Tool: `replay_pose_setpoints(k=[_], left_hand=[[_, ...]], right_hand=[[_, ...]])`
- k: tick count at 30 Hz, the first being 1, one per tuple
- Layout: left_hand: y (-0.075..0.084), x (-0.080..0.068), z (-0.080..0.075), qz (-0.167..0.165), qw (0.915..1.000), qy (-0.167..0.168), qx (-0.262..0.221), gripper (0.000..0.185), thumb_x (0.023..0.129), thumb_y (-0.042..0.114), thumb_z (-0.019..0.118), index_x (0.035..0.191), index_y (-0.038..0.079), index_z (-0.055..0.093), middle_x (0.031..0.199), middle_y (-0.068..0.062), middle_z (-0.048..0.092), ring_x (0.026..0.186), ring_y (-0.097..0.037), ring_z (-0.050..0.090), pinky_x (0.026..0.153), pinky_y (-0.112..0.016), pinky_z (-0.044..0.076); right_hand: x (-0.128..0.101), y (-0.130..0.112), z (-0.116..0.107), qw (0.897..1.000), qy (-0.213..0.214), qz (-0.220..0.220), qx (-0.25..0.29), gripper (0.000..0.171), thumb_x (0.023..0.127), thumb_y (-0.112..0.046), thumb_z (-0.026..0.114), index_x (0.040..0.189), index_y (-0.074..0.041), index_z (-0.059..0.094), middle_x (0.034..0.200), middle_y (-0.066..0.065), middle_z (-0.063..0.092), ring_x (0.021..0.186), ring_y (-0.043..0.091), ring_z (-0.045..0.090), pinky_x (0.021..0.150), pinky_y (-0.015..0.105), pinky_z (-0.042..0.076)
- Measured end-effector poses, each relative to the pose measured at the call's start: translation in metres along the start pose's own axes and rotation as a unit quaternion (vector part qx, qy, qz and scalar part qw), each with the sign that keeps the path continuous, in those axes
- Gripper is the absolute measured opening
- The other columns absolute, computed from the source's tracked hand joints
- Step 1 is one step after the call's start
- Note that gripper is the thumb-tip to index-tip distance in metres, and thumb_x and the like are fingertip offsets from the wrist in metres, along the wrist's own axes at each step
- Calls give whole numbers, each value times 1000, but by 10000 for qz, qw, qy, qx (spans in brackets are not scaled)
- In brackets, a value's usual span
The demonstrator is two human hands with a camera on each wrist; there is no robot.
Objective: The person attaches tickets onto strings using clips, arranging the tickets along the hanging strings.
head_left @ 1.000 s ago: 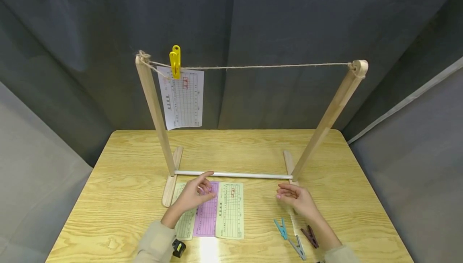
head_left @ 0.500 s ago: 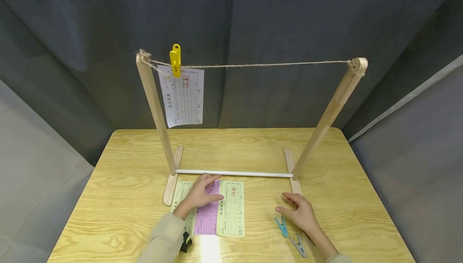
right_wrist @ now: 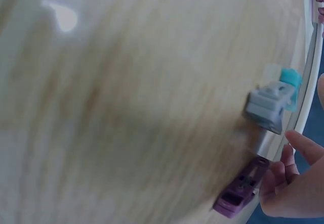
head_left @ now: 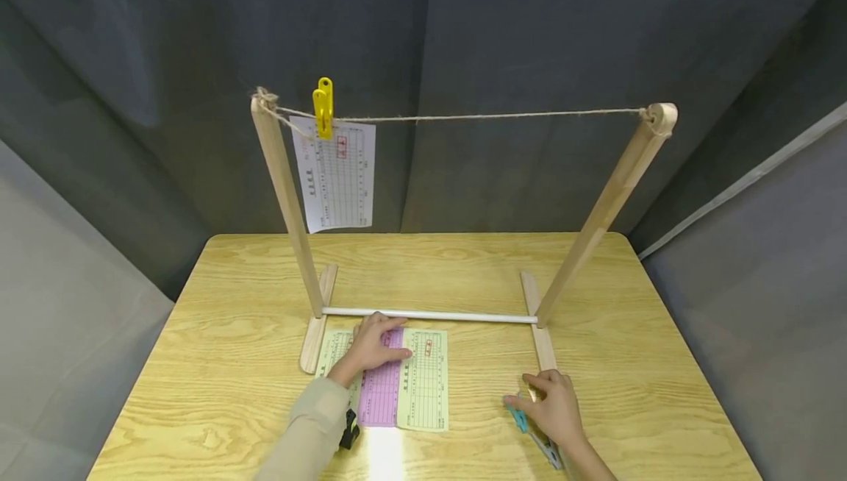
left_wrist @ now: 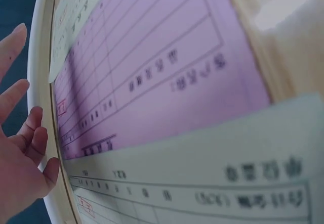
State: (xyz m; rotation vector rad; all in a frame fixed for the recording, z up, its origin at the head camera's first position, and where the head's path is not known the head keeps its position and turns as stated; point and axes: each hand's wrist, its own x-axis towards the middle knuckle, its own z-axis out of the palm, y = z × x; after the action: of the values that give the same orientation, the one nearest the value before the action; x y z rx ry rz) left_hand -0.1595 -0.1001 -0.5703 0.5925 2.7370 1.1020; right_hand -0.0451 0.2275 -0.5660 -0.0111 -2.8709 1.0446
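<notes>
My left hand [head_left: 372,346] reaches over the slips, thumb and forefinger spread across the top of the purple printed slip [head_left: 379,401]. A green slip [head_left: 425,396] lies to its right; another green slip [head_left: 333,347] is partly hidden under my left arm. My right hand [head_left: 557,409] hovers with parted fingers over the clothespins. Closest to its thumb is the blue clothespin [head_left: 518,419]. Below that lies a grey clothespin [head_left: 548,454]. In the right wrist view, a maroon clothespin [right_wrist: 242,187] lies beside the fingers; the hand covers it in the head view.
A wooden frame with posts [head_left: 605,209] and a white crossbar [head_left: 430,315] stands behind the slips. From its string [head_left: 476,117] hangs a white slip [head_left: 340,183], held by a yellow clothespin [head_left: 323,109]. A small black object [head_left: 349,429] sits by my left sleeve.
My left hand has shifted right and lowered over the purple slip. My right hand has come nearer to me, down over the clothespins, covering the maroon one in the head view.
</notes>
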Motion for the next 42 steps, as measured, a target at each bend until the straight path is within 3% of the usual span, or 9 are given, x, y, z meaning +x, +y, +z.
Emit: replay_pose_setpoints(k=[11, 15, 18, 21, 30, 38, 42], left_hand=[[3, 10, 4, -157, 9997, 14, 209, 56, 70, 35, 77, 118, 12, 61, 96, -6, 57, 85, -20, 43, 77, -44, 28], [5, 10, 8, -215, 9993, -14, 312, 55, 71, 35, 76, 118, 11, 61, 105, -8, 63, 94, -26, 53, 79, -43, 31], [7, 9, 11, -360, 9985, -54, 411, 56, 70, 34, 76, 118, 10, 61, 114, -9, 62, 103, -28, 54, 80, -43, 33], [9, 9, 12, -479, 9976, -61, 500, 57, 69, 33, 77, 118, 9, 61, 114, -11, 61, 103, -30, 55, 78, -43, 34], [9, 12, 15, -522, 9953, 77, 808, 57, 66, 30, 80, 115, 9, 62, 109, -9, 63, 94, -26, 57, 75, -41, 35], [9, 14, 17, -463, 9952, 117, 858, 52, 64, 25, 80, 110, 10, 63, 103, -4, 65, 89, -23, 57, 78, -43, 36], [12, 15, 17, -417, 9959, 116, 800, 46, 65, 22, 80, 106, 9, 64, 88, -2, 64, 75, -16, 54, 77, -42, 35]], right_hand=[[-7, 2, 9, 9974, -213, 25, -690, 72, 56, -46, 80, 104, 5, 64, 85, 5, 59, 69, 15, 36, 62, 28, 30], [-8, 0, 10, 9969, -274, 172, -723, 70, 56, -45, 80, 104, 4, 65, 76, 1, 57, 68, 15, 38, 62, 28, 34], [-8, -1, 9, 9961, -292, 310, -767, 66, 56, -46, 80, 99, 2, 66, 74, -1, 55, 68, 15, 42, 62, 30, 37], [-8, -2, 8, 9950, -299, 472, -826, 61, 55, -47, 81, 91, 0, 65, 73, -1, 54, 69, 16, 45, 62, 33, 39], [-7, -5, 8, 9928, -481, 664, -877, 46, 59, -46, 79, 79, -7, 63, 72, -1, 54, 71, 19, 48, 64, 41, 38], [-5, -7, 8, 9924, -604, 816, -700, 36, 67, -35, 78, 82, -4, 65, 72, -2, 54, 72, 19, 50, 69, 42, 39], [-3, -9, 6, 9932, -624, 841, -509, 30, 70, -29, 76, 82, -3, 65, 72, -2, 55, 72, 19, 51, 66, 40, 41]])
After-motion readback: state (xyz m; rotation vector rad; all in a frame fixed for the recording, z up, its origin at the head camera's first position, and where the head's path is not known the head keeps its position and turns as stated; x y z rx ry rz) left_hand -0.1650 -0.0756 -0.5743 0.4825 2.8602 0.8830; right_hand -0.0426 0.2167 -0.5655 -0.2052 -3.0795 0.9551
